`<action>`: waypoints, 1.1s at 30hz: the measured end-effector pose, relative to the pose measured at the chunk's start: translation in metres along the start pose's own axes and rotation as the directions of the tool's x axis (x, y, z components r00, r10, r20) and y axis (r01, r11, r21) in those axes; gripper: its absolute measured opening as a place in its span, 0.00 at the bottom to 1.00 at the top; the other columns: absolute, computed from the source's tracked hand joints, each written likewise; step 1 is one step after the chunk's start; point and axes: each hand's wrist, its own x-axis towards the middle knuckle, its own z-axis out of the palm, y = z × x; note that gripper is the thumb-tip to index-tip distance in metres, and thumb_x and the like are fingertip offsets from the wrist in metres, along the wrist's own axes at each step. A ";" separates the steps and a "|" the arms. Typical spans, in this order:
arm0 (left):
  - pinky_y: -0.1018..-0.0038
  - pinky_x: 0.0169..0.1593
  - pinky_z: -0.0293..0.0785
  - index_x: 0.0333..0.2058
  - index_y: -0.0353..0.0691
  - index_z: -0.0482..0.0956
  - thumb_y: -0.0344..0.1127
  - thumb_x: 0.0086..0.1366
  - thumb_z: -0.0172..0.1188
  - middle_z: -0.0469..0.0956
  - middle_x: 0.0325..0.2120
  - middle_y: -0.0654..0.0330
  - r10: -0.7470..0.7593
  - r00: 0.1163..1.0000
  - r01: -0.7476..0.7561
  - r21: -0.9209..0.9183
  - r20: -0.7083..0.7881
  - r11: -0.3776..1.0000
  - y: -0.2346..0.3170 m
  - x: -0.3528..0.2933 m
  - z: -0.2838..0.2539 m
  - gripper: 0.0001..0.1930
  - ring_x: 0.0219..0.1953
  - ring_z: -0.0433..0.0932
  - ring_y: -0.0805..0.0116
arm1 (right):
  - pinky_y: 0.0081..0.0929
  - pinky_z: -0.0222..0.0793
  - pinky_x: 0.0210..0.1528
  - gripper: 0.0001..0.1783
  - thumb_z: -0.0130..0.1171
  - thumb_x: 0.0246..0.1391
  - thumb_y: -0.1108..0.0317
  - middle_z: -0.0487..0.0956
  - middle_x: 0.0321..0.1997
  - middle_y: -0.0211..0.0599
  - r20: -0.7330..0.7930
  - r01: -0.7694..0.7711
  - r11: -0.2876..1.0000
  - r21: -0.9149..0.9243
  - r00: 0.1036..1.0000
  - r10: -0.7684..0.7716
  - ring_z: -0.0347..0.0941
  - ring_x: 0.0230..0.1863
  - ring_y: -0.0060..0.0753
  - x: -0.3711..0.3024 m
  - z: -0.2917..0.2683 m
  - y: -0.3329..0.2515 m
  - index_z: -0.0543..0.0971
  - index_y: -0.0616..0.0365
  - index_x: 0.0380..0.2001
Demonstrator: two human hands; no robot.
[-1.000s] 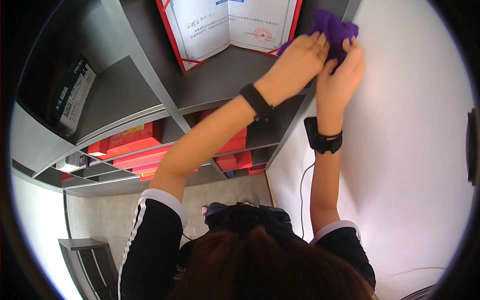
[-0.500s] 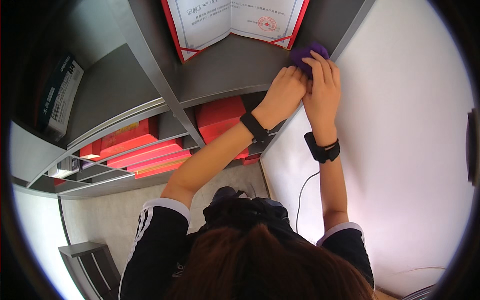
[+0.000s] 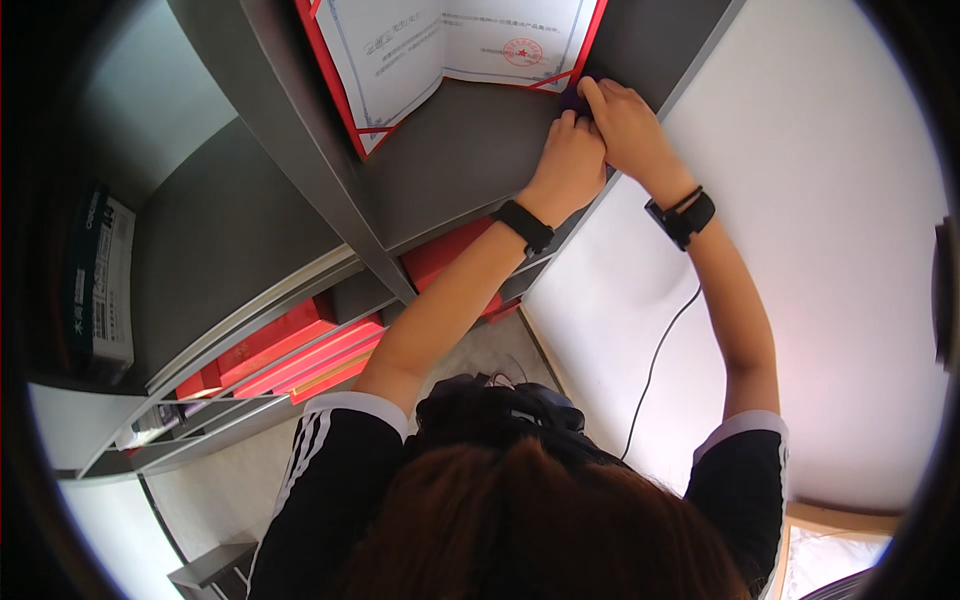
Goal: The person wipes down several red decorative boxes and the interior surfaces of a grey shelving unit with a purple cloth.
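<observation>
Purple cloth (image 3: 572, 100), mostly hidden, just ahead of the left fingers and partly under the right, on the grey shelf (image 3: 450, 150) near its side panel (image 3: 665, 50). Left hand (image 3: 568, 168) with fingers curled in, right hand (image 3: 630, 125) arched over and touching the left; impossible to tell whether pinching the cloth or only pressing on it. Beyond the hands and to the left, an open red certificate folder (image 3: 490, 60); to their right, a white wall (image 3: 810, 200). Probably a light, soft, limp fabric, unlikely to break; best held by its bunched middle, loose edges tucked in.
</observation>
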 end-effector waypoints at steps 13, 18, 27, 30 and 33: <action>0.60 0.45 0.70 0.29 0.32 0.74 0.28 0.52 0.54 0.76 0.29 0.48 0.017 1.000 -0.016 -0.107 0.002 0.994 0.005 -0.005 -0.007 0.06 0.37 0.72 0.51 | 0.43 0.70 0.37 0.18 0.54 0.44 0.76 0.77 0.34 0.53 0.244 -0.024 0.997 0.068 0.970 0.006 0.74 0.35 0.58 0.006 -0.005 0.009 0.64 0.61 0.41; 0.64 0.48 0.68 0.30 0.32 0.75 0.26 0.48 0.57 0.75 0.29 0.50 0.155 0.988 -0.156 0.080 0.020 0.984 0.017 -0.017 -0.006 0.08 0.37 0.73 0.55 | 0.40 0.68 0.41 0.20 0.54 0.44 0.78 0.77 0.34 0.48 0.237 -0.172 0.985 0.008 0.957 0.166 0.75 0.35 0.52 -0.016 -0.025 -0.015 0.65 0.63 0.43; 0.63 0.49 0.70 0.34 0.32 0.74 0.20 0.50 0.55 0.75 0.31 0.49 0.162 0.985 -0.153 -0.131 0.060 0.980 0.020 -0.027 -0.020 0.10 0.40 0.74 0.52 | 0.46 0.70 0.38 0.20 0.51 0.40 0.82 0.76 0.29 0.55 0.427 -0.357 0.932 0.054 0.853 0.302 0.73 0.35 0.61 -0.017 -0.062 -0.028 0.65 0.63 0.42; 0.61 0.49 0.71 0.34 0.32 0.74 0.20 0.49 0.56 0.76 0.33 0.48 0.065 0.998 -0.061 -0.146 0.023 0.987 0.022 -0.020 -0.040 0.11 0.41 0.74 0.50 | 0.47 0.70 0.41 0.21 0.50 0.40 0.82 0.76 0.32 0.58 0.189 -0.221 0.925 0.309 0.968 0.168 0.72 0.39 0.64 -0.006 -0.063 -0.016 0.65 0.62 0.42; 0.61 0.48 0.72 0.33 0.31 0.74 0.21 0.49 0.57 0.76 0.34 0.47 0.026 0.999 -0.027 -0.040 -0.030 0.999 0.009 -0.009 -0.042 0.10 0.41 0.74 0.49 | 0.46 0.69 0.43 0.22 0.50 0.40 0.82 0.76 0.36 0.59 0.033 -0.185 0.911 0.369 0.982 0.187 0.72 0.42 0.65 0.004 -0.044 -0.015 0.66 0.61 0.43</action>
